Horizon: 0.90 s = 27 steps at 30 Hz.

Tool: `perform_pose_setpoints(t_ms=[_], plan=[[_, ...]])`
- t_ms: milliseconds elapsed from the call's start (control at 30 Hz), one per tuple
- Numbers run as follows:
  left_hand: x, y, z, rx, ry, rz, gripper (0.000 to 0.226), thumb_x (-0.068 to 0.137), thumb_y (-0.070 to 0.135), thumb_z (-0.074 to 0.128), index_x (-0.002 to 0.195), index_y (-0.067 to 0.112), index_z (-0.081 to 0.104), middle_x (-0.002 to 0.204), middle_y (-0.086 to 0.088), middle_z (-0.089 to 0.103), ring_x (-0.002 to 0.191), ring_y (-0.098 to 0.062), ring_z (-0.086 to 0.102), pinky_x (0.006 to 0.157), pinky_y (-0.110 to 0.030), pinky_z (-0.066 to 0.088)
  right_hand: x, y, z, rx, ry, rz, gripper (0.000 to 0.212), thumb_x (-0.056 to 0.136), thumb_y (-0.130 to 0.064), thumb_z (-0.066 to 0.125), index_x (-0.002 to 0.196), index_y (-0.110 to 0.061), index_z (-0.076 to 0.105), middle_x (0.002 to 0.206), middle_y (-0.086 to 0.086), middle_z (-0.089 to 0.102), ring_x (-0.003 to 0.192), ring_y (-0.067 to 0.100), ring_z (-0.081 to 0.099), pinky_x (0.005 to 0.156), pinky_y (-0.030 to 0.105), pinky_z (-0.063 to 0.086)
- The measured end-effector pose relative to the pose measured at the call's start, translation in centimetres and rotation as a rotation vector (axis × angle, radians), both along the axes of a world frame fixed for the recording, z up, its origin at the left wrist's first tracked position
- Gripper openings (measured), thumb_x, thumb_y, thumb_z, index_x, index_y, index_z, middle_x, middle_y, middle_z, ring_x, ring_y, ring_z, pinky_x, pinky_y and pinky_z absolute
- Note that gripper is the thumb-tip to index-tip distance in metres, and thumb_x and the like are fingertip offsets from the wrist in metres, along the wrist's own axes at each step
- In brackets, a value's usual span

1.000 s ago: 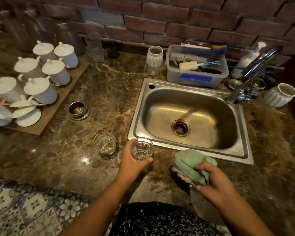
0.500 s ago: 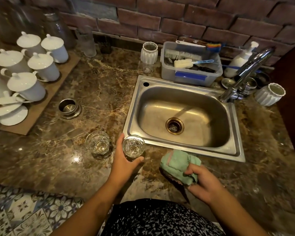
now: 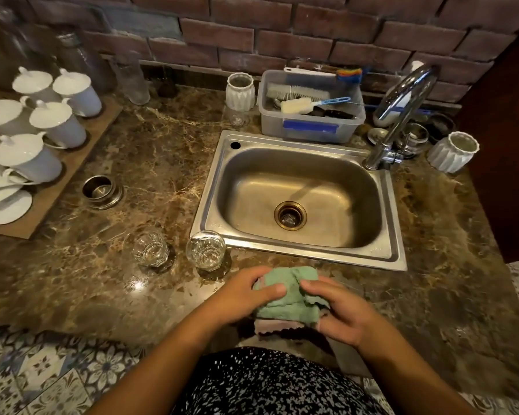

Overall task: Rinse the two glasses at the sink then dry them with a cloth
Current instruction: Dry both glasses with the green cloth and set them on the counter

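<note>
We look down on a brown marbled countertop point(image 3: 162, 151) that fills most of the view, with a steel sink point(image 3: 391, 223) set into it below a brick wall point(image 3: 282, 34). At the far left we see a brown board point(image 3: 75, 172) carrying white lidded cups point(image 3: 57, 127), and behind the sink a clear plastic tub point(image 3: 309, 128) holding brushes. A curved chrome faucet point(image 3: 402, 112) rises at the sink's back right corner. Nearest us, the left hand point(image 3: 237, 298) and the right hand point(image 3: 345, 316) each grip the cloth point(image 3: 285, 310), thumbs pressed on top and fingers curled underneath. The cloth is green and bunched, with a pinkish layer showing below; whether it rests on the counter we cannot tell. Both glasses stand upright on the counter, in neither hand. The glass nearer the sink point(image 3: 206, 250) sits just beside the sink's front left corner, and the other glass point(image 3: 150, 250) stands near it to the left, the two apart. Smaller still, a steel cup point(image 3: 101, 190) sits between the board and the glasses.
</note>
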State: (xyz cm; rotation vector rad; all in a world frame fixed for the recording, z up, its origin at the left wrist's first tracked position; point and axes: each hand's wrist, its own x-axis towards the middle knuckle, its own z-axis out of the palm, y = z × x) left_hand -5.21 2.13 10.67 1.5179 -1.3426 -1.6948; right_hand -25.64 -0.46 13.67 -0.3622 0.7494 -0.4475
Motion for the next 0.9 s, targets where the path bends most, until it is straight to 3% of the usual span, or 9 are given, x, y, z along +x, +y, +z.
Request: perform_pose_setpoints(t_ms=[133, 200, 300, 367, 433, 500, 633, 767, 900], plan=[[-0.5, -0.5, -2.2, 0.122, -0.048, 0.058, 0.04, 0.07, 0.043, 0.085, 0.103, 0.024, 0.074, 0.107, -0.008, 0.076, 0.101, -0.031, 0.073, 0.094, -0.051, 0.057, -1.2, -0.2, -2.8, -0.011, 0.369, -0.035, 0.026, 0.09, -0.002, 0.064, 0.116, 0.001, 0.069, 0.112, 0.028, 0.071, 0.088, 0.033, 0.074, 0.071, 0.039, 0.064], [-0.8, -1.1, -3.6, 0.179, -0.075, 0.129, 0.037, 0.061, 0.043, 0.088, 0.092, 0.026, 0.075, 0.104, -0.009, 0.077, 0.1, -0.033, 0.073, 0.095, -0.055, 0.056, -1.9, -0.4, -4.4, -0.064, 0.55, -0.063, 0.018, 0.091, 0.001, 0.065, 0.107, -0.001, 0.07, 0.105, 0.026, 0.073, 0.087, 0.032, 0.072, 0.071, 0.039, 0.063], [-2.1, -2.0, -3.8, 0.161, -0.188, 0.121, 0.016, 0.081, 0.019, 0.083, 0.083, 0.022, 0.068, 0.094, -0.002, 0.073, 0.087, -0.019, 0.069, 0.082, -0.033, 0.057, -2.6, -0.7, -6.4, -0.228, 0.848, -0.039, 0.009, 0.088, -0.001, 0.07, 0.086, -0.008, 0.065, 0.093, 0.02, 0.073, 0.081, 0.03, 0.071, 0.075, 0.043, 0.06], [-3.2, -2.4, -4.0, 0.057, -0.401, 0.019, 0.013, 0.089, 0.019, 0.077, 0.091, 0.021, 0.064, 0.086, 0.007, 0.064, 0.081, -0.012, 0.06, 0.067, -0.024, 0.047, -2.8, -1.0, -7.3, -0.39, 1.018, 0.055, 0.012, 0.086, -0.009, 0.074, 0.082, -0.012, 0.063, 0.088, 0.016, 0.073, 0.081, 0.03, 0.071, 0.077, 0.045, 0.059], [-4.2, -2.5, -4.2, -0.062, -0.685, -0.122, 0.017, 0.091, 0.031, 0.073, 0.099, 0.021, 0.061, 0.09, 0.006, 0.064, 0.086, -0.016, 0.061, 0.072, -0.031, 0.05, -3.1, -1.0, -7.8, -0.592, 1.198, 0.206, 0.015, 0.085, -0.02, 0.074, 0.084, -0.012, 0.062, 0.082, 0.01, 0.068, 0.076, 0.026, 0.066, 0.07, 0.038, 0.054], [-4.8, -2.5, -4.8, -0.106, -0.836, -0.191, 0.028, 0.092, 0.038, 0.07, 0.111, 0.019, 0.06, 0.105, -0.003, 0.069, 0.096, -0.023, 0.065, 0.082, -0.038, 0.054, -3.2, -0.9, -7.9, -0.764, 1.348, 0.344, 0.02, 0.088, -0.03, 0.07, 0.092, -0.012, 0.062, 0.084, 0.005, 0.064, 0.079, 0.023, 0.063, 0.066, 0.033, 0.045], [-4.9, -2.3, -5.3, -0.094, -0.907, -0.137, 0.05, 0.09, 0.046, 0.069, 0.125, 0.017, 0.049, 0.12, -0.008, 0.064, 0.106, -0.029, 0.064, 0.086, -0.043, 0.054, -3.2, -1.2, -8.0, -0.917, 1.454, 0.512, 0.035, 0.09, -0.043, 0.061, 0.116, -0.02, 0.055, 0.106, 0.004, 0.068, 0.1, 0.027, 0.066, 0.073, 0.033, 0.047], [-4.0, -1.3, -5.3, -0.144, -0.901, -0.145, 0.052, 0.092, 0.049, 0.064, 0.129, 0.018, 0.045, 0.129, -0.006, 0.057, 0.111, -0.027, 0.061, 0.089, -0.04, 0.053, -4.0, -1.8, -8.2, -0.895, 1.434, 0.536, 0.042, 0.087, -0.049, 0.064, 0.116, -0.023, 0.051, 0.106, 0.002, 0.068, 0.098, 0.026, 0.067, 0.075, 0.034, 0.05], [-3.2, 0.2, -4.0, -0.238, -1.0, -0.229, 0.047, 0.101, 0.041, 0.053, 0.138, 0.016, 0.037, 0.134, -0.007, 0.05, 0.105, -0.028, 0.064, 0.079, -0.034, 0.05, -4.5, -2.5, -7.3, -0.953, 1.419, 0.557, 0.052, 0.083, -0.051, 0.07, 0.119, -0.021, 0.047, 0.116, 0.003, 0.058, 0.103, 0.023, 0.06, 0.074, 0.032, 0.046]])
